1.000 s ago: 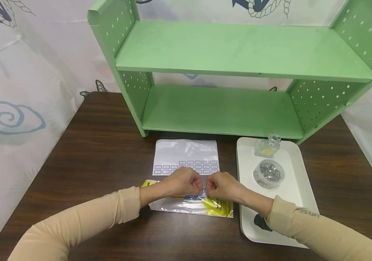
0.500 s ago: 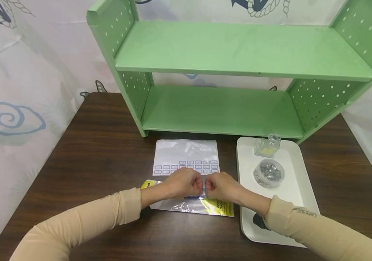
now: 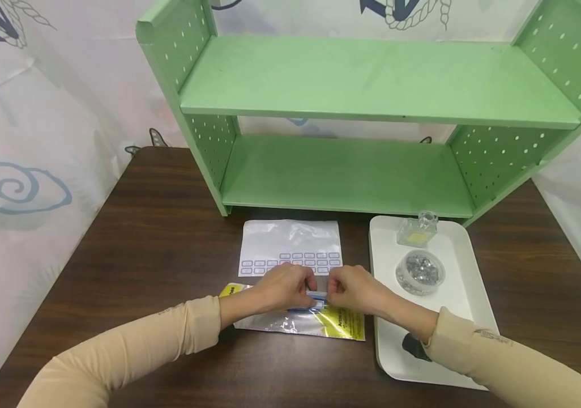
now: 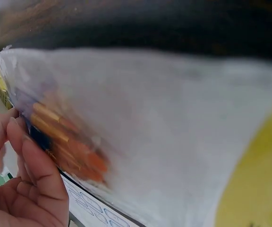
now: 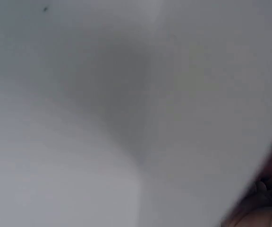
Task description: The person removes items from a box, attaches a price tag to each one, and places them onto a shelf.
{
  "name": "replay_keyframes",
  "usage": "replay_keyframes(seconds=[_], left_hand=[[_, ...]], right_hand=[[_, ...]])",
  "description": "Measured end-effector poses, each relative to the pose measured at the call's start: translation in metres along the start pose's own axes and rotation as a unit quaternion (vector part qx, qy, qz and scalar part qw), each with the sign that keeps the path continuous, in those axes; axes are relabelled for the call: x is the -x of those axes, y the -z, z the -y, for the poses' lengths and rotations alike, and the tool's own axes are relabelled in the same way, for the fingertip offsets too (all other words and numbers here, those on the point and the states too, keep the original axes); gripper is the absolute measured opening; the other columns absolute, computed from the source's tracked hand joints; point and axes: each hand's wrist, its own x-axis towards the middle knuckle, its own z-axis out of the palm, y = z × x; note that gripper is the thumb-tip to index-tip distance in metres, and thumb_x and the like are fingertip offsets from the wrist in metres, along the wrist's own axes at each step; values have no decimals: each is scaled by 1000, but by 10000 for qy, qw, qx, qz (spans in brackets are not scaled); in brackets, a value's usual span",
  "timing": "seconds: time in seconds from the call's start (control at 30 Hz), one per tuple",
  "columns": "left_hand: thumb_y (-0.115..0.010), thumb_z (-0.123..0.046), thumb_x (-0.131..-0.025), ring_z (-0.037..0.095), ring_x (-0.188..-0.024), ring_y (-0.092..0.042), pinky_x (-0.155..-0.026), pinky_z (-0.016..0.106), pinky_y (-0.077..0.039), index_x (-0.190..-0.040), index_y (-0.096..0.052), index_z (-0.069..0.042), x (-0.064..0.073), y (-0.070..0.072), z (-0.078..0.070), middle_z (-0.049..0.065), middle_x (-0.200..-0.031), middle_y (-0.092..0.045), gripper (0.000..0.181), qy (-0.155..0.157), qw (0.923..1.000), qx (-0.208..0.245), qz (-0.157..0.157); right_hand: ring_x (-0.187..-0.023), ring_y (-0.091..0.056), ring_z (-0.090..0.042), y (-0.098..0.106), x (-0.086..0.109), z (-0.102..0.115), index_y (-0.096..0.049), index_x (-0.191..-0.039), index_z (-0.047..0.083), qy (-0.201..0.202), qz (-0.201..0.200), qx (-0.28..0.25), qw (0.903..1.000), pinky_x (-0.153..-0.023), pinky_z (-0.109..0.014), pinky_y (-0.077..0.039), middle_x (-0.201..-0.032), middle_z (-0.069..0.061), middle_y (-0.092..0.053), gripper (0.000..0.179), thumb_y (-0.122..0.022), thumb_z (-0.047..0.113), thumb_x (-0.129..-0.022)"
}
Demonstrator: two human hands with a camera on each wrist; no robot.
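Observation:
A shiny plastic bag [image 3: 285, 322] with yellow printed corners lies flat on the dark table. In the left wrist view, orange and golden-brown contents [image 4: 74, 142] show through its film. My left hand [image 3: 287, 285] pinches the bag's far edge between thumb and fingers. Just right of the left thumb, a small blue-framed label [image 3: 317, 305] lies on the bag's blue strip. My right hand [image 3: 354, 289] has its fingers curled at the same edge, a little apart from the left, and appears to pinch it; its fingertips are mostly hidden. Beyond both hands lies a sheet of blue-framed labels [image 3: 290, 238].
A white tray [image 3: 458, 283] at the right holds a round clear tub [image 3: 419, 273] of silvery pieces, a clear glass bottle [image 3: 417, 231] and a black object [image 3: 415, 347], partly under the right sleeve. A green shelf [image 3: 346, 170] stands behind.
My right hand has shifted slightly right and away from the left hand, widening the gap and revealing the small label and blue strip. The left hand stays almost still.

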Motion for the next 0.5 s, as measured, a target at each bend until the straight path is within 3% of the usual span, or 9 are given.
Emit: replay_keyframes(seconds=[0.17, 0.3, 0.5], left_hand=[[-80, -22, -73, 4, -55, -50, -53, 20, -40, -85, -67, -13, -1, 0, 1, -9, -61, -57, 20, 5, 10000, -72, 46], [-80, -23, -74, 5, -57, -48, -54, 20, -38, -82, -66, -16, -1, 0, 2, -10, -61, -54, 17, -19, 9999, -153, 35], [-80, -26, -74, 8, -66, -46, -59, 22, -38, -78, -66, -19, 0, -1, 3, -10, -68, -54, 16, -120, 9994, -320, -107]], right_hand=[[-52, -44, -5, 27, 12, 3, -57, -72, 9, 232, -347, -254, 9988, -47, -20, -38, -59, 5, -51, 12, -66, 7, -79], [-50, -46, -6, 58, 27, 5, -58, -79, 6, 83, -703, -717, 9949, -45, -21, -40, -63, 0, -55, 8, -64, 6, -84], [-53, -46, -6, 103, 57, -1, -58, -91, 0, -285, -1671, -1254, 9775, -45, -21, -42, -68, 1, -54, 10, -61, 9, -91]])
